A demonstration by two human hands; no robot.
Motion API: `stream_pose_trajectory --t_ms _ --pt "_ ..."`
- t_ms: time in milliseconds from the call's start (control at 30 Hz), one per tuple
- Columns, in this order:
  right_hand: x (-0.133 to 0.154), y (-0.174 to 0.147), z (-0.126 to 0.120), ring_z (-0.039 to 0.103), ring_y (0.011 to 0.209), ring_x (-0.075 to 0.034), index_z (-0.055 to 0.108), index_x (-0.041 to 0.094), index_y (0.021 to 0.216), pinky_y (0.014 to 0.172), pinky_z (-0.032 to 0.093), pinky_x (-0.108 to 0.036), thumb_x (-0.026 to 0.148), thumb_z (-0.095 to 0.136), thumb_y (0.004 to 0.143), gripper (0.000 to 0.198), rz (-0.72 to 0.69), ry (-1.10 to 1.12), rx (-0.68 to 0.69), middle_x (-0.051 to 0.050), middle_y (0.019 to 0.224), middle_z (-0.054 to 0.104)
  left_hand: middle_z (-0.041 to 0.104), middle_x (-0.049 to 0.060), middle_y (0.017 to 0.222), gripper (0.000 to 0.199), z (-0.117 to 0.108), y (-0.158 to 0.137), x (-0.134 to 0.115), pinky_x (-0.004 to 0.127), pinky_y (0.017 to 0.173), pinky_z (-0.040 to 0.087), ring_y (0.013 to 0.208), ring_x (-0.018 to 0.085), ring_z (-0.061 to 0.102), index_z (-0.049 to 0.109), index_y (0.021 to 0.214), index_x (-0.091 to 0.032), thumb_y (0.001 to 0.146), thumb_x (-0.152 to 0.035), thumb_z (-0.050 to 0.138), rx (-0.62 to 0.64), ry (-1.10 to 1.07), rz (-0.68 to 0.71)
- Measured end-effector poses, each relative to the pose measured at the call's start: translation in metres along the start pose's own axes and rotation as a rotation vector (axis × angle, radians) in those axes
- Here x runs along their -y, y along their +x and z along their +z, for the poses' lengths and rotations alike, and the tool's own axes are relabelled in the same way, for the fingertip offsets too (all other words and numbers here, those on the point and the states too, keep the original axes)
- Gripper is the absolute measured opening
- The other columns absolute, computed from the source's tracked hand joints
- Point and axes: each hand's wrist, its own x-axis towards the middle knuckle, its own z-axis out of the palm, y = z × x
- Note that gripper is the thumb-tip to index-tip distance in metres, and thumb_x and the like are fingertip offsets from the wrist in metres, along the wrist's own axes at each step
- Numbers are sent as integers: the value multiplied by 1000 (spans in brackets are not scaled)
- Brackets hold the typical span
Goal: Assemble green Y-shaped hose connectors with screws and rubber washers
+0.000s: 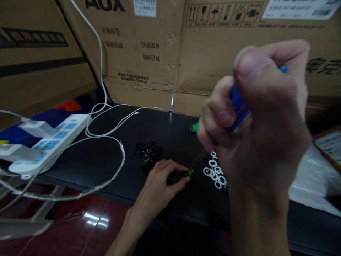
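Note:
My right hand (255, 106) is wrapped round the blue handle of a screwdriver (241, 106), raised close to the camera. Its thin shaft slants down to the left, and the tip meets a small green threaded part (190, 172). Thumb and fingers of my left hand (165, 177) pinch that green part on the black table; most of it is hidden by the fingers. Right of it lie several white rings (214, 172). Behind my left hand is a heap of small black pieces (149, 149). Another green part (194, 127) shows partly behind my right fingers.
Large cardboard boxes (138, 46) wall off the back of the black table (165, 128). At the left, a white power strip (60, 137) holds plugged-in chargers, and a white cable (124, 156) loops over the table. Clear plastic wrap (309, 181) lies at the right.

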Motion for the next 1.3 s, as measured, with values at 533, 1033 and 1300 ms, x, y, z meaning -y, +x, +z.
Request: stream_pose_trajectory --t_ms 533,1033,1300 --pt "-1 -1 -1 27 42 -11 40 29 90 30 31 -25 50 62 92 31 15 -31 26 9 61 35 76 -3 100 15 1 1 -2 37 95 50 97 19 69 70 100 -25 89 -20 78 -3 3 -5" --pt "-3 1 -1 31 42 -9 48 26 91 32 28 -24 47 63 95 26 9 -74 -82 9 59 39 76 -3 99 17 0 2 -2 39 97 50 95 18 70 70 100 -25 87 -19 79 -8 4 6" --pt "-8 -5 -6 54 60 -13 46 28 94 54 56 -31 43 63 97 23 -122 -92 -169 5 83 52 76 -2 103 22 2 1 2 39 95 52 99 21 70 71 108 -29 88 -21 78 -6 12 7"
